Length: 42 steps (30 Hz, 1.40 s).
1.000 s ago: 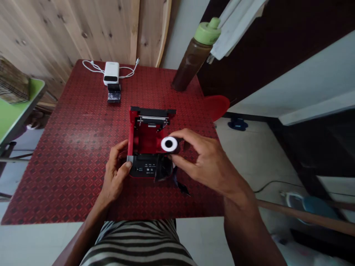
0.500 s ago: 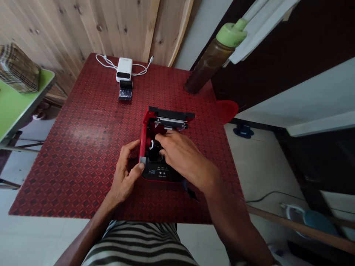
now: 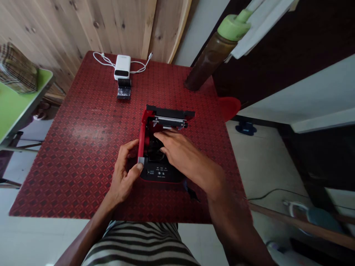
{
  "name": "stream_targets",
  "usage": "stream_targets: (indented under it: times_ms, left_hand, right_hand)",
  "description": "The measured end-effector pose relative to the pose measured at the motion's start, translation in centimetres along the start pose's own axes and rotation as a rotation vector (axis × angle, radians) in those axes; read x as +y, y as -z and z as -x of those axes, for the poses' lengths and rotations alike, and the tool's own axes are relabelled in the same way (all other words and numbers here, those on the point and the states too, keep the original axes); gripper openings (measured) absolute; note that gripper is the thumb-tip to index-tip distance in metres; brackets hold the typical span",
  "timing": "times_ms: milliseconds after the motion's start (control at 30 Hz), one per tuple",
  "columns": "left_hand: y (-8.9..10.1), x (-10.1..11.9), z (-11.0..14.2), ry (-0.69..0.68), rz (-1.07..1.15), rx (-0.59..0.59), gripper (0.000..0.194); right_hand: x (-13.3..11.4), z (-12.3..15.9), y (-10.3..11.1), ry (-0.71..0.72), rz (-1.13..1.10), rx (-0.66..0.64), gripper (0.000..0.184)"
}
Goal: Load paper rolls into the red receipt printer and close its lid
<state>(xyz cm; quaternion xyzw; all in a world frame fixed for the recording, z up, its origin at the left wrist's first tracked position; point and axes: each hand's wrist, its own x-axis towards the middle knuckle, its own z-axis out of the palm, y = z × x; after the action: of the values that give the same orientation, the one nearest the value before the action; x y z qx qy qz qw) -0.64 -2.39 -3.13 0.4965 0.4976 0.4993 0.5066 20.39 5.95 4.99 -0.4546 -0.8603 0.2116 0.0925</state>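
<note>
A small red and black thermal printer (image 3: 162,174) stands on the table with its lid (image 3: 170,112) raised. My left hand (image 3: 124,173) grips its left side, thumb on the grey corner and fingers along the red wall. My right hand (image 3: 183,149) reaches down into the open bay from the right. Its fingers are closed around a dark roll (image 3: 155,148) lying in the bay, mostly hidden by the hand and shadow. A dark strip (image 3: 192,193) lies on the table just right of the printer's front.
On the red patterned table (image 3: 69,166) are a white power bank (image 3: 122,66) with a cable, a small dark curled strip (image 3: 124,89) and a tall brown bottle (image 3: 212,57) with a green lid. A red stool (image 3: 230,108) stands beyond the right edge.
My right hand has carried the roll from above the printer's right side leftward and down into the bay. My left hand has kept its hold on the printer's left side.
</note>
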Motion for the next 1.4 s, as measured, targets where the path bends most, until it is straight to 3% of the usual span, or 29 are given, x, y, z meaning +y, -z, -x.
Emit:
stream_targets:
  times_ms: [133, 333, 467, 633, 733, 900, 1033, 1167, 1267, 1400]
  left_hand:
    - [-0.1, 0.1, -0.1, -0.006, -0.004, 0.018, 0.066]
    - [0.2, 1.1, -0.2, -0.019, 0.032, 0.031, 0.061]
    - [0.4, 3.5, -3.3, -0.175, -0.101, 0.165, 0.057]
    - [-0.6, 6.7, -8.5, -0.359, -0.144, 0.112, 0.058]
    - [-1.1, 7.2, -8.6, -0.359, -0.154, 0.147, 0.047]
    - [-1.0, 4.9, -4.9, -0.248, -0.096, 0.158, 0.031]
    - [-1.3, 2.6, -2.5, -0.038, 0.045, 0.192, 0.054]
    - [-1.7, 2.0, -1.9, 0.172, 0.211, 0.120, 0.061]
    - [-1.7, 2.4, -1.9, 0.196, 0.242, 0.101, 0.057]
    - [-2.0, 2.5, -2.1, 0.205, 0.244, 0.158, 0.053]
  right_hand:
    - [-0.1, 2.5, 1.2, 0.118, -0.122, 0.065, 0.059]
    - [-0.3, 4.0, 0.9, 0.158, -0.156, 0.164, 0.032]
    - [-0.7, 4.5, -0.3, 0.151, -0.085, 0.297, 0.028]
    - [-2.3, 5.7, -1.5, 0.104, 0.064, 0.412, 0.033]
    - [-3.0, 6.4, -2.6, 0.116, 0.168, 0.513, 0.033]
    - [-3.6, 7.1, -4.7, 0.139, 0.342, 0.708, 0.030]
    - [-3.7, 7.3, -5.5, 0.112, 0.372, 0.811, 0.017]
    - [-3.7, 7.2, -5.6, 0.114, 0.273, 0.782, 0.019]
    - [-3.8, 7.1, -5.6, 0.102, 0.224, 0.779, 0.019]
    - [-4.0, 7.1, -5.4, 0.062, 0.158, 0.765, 0.019]
